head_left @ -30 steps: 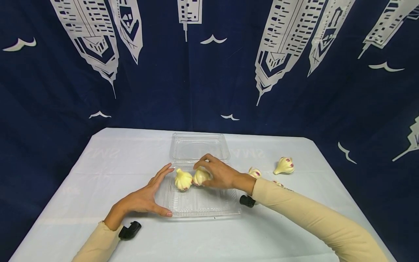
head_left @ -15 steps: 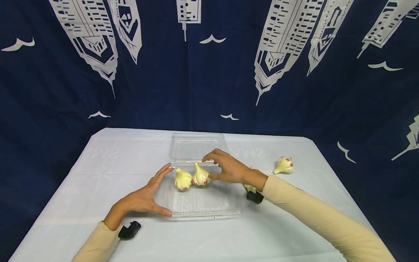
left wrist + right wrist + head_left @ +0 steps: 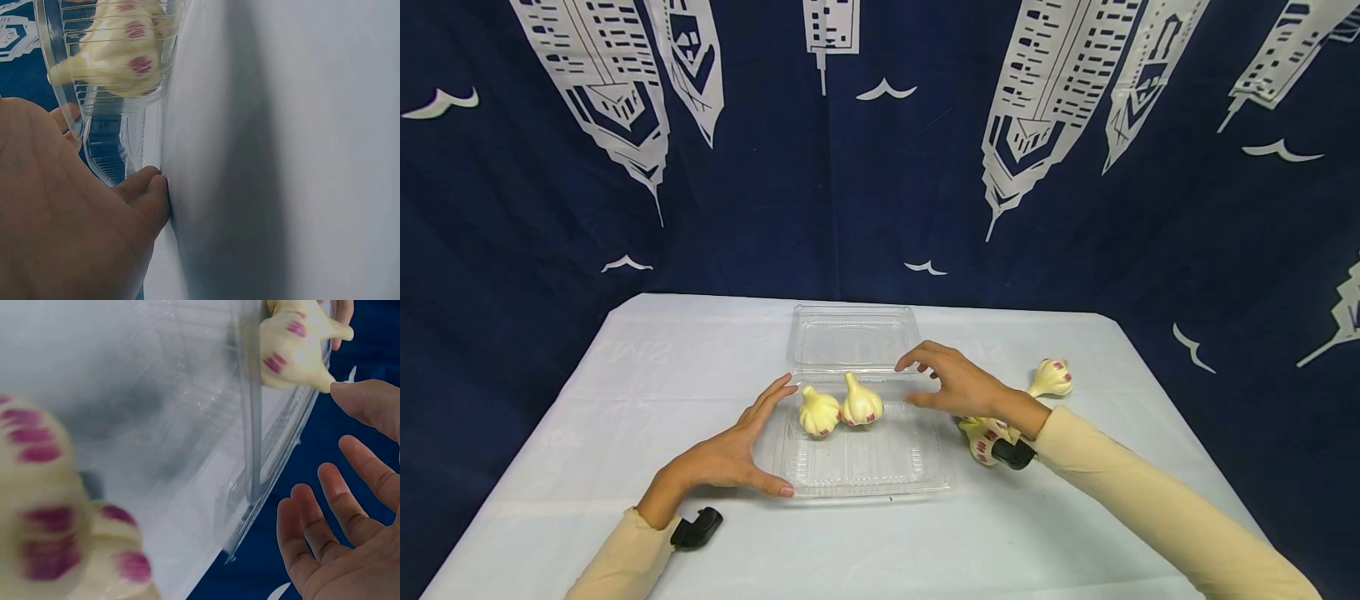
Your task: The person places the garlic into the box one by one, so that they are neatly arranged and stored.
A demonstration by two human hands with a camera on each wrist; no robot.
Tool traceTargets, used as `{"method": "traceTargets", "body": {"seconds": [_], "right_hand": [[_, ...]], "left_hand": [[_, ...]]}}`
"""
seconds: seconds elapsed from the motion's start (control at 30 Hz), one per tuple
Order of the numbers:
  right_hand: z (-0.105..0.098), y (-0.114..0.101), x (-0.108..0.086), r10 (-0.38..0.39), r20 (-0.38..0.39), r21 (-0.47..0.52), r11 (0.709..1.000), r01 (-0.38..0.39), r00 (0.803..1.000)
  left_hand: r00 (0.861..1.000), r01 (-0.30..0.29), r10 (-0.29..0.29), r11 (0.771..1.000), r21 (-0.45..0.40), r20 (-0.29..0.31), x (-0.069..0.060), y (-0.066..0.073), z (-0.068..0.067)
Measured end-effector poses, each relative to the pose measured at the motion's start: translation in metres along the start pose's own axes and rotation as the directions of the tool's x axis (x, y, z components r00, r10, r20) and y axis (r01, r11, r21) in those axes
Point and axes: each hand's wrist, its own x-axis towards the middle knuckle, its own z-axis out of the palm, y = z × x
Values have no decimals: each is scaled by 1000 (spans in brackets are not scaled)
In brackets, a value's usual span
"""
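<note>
A clear plastic container point(image 3: 872, 458) lies with its lid point(image 3: 853, 337) folded back behind it. Two garlic bulbs stand side by side in its back left part, one at left point(image 3: 819, 412) and one at right point(image 3: 862, 403). My left hand point(image 3: 726, 450) is at the container's left side, fingers spread, thumb at the front left corner. Over the container's back right part, my right hand point(image 3: 958, 385) holds nothing, its fingers apart. Below my right wrist, more garlic point(image 3: 983, 439) lies beside the container, partly hidden. The right wrist view shows garlic point(image 3: 47, 512) close up.
Another garlic bulb point(image 3: 1052, 378) lies at the back right of the white table point(image 3: 587, 417). A dark blue cloth point(image 3: 820, 183) with white building prints hangs behind the table.
My right hand has let go of the right bulb in the container and moved right, uncovering that bulb. My left hand has stayed in place.
</note>
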Motion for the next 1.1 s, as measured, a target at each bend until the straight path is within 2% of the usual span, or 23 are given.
{"method": "traceTargets", "body": {"seconds": [0.17, 0.43, 0.77, 1.1], "right_hand": [[-5, 6, -11, 32, -9, -13, 999, -32, 999], [-11, 23, -31, 64, -49, 41, 997, -62, 997], [-17, 46, -58, 142, -80, 17, 990, -141, 987], [-15, 63, -75, 161, -82, 25, 987, -159, 984]], "left_hand": [[1000, -3, 3, 1000, -5, 1, 1, -1, 1], [1000, 1, -1, 1000, 3, 0, 0, -3, 2], [1000, -9, 9, 1000, 21, -4, -1, -2, 2], [1000, -6, 6, 1000, 25, -1, -1, -1, 1]]}}
